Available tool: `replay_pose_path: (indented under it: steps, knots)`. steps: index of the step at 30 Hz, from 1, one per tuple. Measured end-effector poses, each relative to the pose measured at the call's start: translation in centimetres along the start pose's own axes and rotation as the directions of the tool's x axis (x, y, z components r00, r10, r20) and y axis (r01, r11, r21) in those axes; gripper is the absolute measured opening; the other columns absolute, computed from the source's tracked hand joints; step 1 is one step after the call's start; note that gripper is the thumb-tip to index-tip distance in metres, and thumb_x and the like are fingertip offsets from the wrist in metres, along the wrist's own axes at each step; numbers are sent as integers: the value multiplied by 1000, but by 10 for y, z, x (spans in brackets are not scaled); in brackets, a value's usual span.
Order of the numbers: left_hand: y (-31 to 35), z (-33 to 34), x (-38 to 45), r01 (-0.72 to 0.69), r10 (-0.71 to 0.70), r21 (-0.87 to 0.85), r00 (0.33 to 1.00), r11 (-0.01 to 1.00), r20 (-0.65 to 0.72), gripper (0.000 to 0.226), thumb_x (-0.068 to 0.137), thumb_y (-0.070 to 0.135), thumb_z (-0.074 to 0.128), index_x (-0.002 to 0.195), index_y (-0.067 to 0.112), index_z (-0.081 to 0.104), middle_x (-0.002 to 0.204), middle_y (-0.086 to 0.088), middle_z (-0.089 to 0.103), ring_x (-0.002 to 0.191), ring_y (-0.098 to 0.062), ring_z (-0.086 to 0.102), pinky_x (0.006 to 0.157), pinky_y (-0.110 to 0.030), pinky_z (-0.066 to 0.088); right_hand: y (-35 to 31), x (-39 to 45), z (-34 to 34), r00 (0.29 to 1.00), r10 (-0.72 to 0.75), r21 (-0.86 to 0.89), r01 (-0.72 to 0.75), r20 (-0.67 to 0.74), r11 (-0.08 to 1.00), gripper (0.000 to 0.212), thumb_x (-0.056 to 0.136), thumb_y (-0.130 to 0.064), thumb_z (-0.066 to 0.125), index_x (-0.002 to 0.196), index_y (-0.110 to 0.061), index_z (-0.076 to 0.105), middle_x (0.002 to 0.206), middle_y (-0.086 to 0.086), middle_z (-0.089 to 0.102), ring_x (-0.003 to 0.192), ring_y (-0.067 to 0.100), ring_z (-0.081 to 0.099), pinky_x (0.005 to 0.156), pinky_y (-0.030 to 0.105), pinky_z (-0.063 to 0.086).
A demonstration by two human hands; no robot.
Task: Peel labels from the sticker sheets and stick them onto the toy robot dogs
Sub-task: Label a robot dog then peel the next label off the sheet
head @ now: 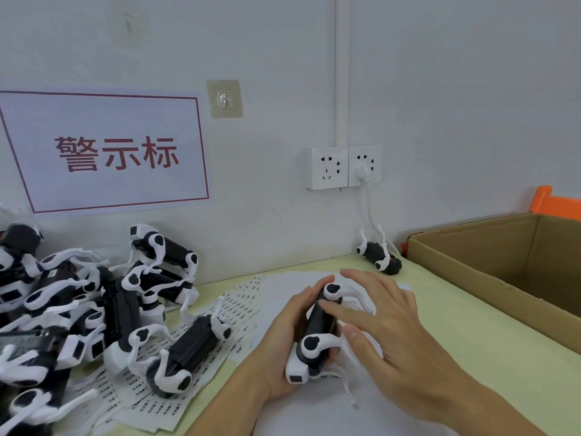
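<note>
A black-and-white toy robot dog (316,333) lies lengthwise in my left hand (283,338), whose fingers curl round its left side. My right hand (386,325) is spread flat, straight fingers pressing on the dog's black body. Sticker sheets (220,313) printed with small labels lie scattered on the table left of the hands. A pile of several toy dogs (94,303) covers the left of the table, and one more dog (185,357) lies on the sheets.
A single toy dog (379,254) rests by the wall under two wall sockets (342,166) with a plugged-in white cable. An open cardboard box (503,262) stands at the right. White paper (314,413) lies beneath my hands. A red-lettered sign (110,152) hangs on the wall.
</note>
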State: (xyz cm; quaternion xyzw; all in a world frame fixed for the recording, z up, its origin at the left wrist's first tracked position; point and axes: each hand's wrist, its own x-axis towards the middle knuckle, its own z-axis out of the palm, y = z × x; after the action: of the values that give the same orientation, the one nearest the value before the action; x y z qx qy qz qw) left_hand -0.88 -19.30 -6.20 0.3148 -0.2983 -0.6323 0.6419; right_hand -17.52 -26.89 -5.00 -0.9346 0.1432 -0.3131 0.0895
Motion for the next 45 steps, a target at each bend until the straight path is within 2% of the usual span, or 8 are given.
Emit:
replay_pose_path:
  steps: [3,7,12,18,24,31,37,45]
  knots:
    - [-1,-3,1,-35,37,66,999,997,-32,55,74,48,76,128,37,68,123,-5,58,79,-18,62,61,-28,54,2,0,1,999,32,-4,-32,-7,999,53,97,-49,20,134,-47,57,153,-21,22,148,3,8,112,24,5]
    - [-1,-5,3,-42,46,111,998,993,-34,75,53,50,95,123,35,71,125,-6,59,116,-28,60,100,-41,45,5,1,-1,999,24,90,-21,-27,996,46,96,-50,28,124,-50,65,150,-26,26,147,2,13,107,9,1]
    - [1,-4,5,-10,14,128,1000,992,-28,61,58,53,93,113,33,75,91,-1,63,75,-15,64,56,-28,51,9,-1,-1,998,10,73,-6,-64,997,42,98,-47,32,125,-52,63,151,-29,24,146,3,16,107,10,4]
    - [1,-8,2,-9,13,174,1000,985,-18,42,91,39,68,132,39,63,104,-1,64,75,-16,64,61,-29,50,9,1,2,999,37,136,-35,-12,990,40,95,-52,33,124,-58,60,152,-31,20,149,6,12,109,9,2]
    - [2,-10,0,-63,48,296,997,953,58,53,85,19,57,133,39,62,97,-15,62,82,-21,63,65,-32,51,4,5,1,943,278,458,-168,-184,873,25,98,-22,60,109,-42,70,134,-29,51,132,-6,41,102,18,36]
    - [1,-11,3,-65,13,316,986,947,164,56,83,16,59,137,31,61,117,-14,60,93,-26,58,78,-33,50,-3,12,-2,894,390,643,-433,219,631,18,93,-24,68,102,-40,69,84,-5,73,75,3,66,68,10,46]
    - [-1,-11,3,-87,28,367,986,926,162,56,82,18,61,136,31,62,114,-10,64,90,-24,59,74,-33,51,0,14,-4,834,437,688,-534,336,491,9,91,-25,69,90,-31,75,83,2,72,77,11,67,76,32,47]
    - [-2,-12,4,-94,45,409,991,908,129,58,79,19,63,135,34,62,102,-11,66,88,-24,60,74,-34,51,6,12,-10,825,364,749,-553,432,366,14,92,-13,66,98,-21,76,89,-1,69,80,13,63,80,32,44]
